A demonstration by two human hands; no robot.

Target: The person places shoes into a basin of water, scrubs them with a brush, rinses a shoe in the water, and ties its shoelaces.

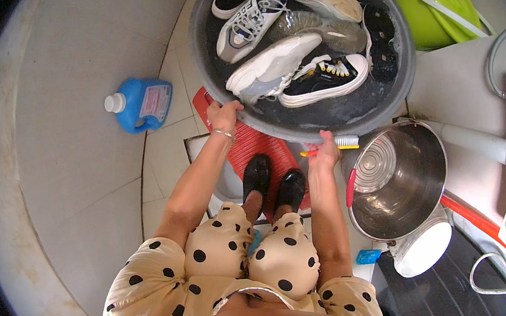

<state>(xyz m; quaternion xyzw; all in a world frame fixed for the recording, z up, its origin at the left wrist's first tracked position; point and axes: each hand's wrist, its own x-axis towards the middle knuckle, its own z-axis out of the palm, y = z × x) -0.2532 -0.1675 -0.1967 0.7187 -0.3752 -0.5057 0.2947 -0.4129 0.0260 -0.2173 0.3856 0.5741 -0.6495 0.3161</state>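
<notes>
A large grey plastic basin [406,82] holds several wet shoes, among them a white-and-grey sneaker [252,24], a white sneaker [273,64] and a black canvas sneaker with white laces [332,80]. My left hand [224,115] grips the near rim on the left, thumb on top. Nearer the right side, my right hand [326,150] is at the same rim and also holds a scrub brush [347,142], white bristles upward. Whether its fingers close on the rim too is partly hidden. Below the basin lies a ridged red mat [258,154], under black shoes on my feet.
A blue detergent jug [144,104] lies by the left wall. At the right are a stainless steel bucket [411,190], a white tub [425,248] and a white drain pipe [475,139]. A lime-green container [430,19] stands beyond the basin, upper right.
</notes>
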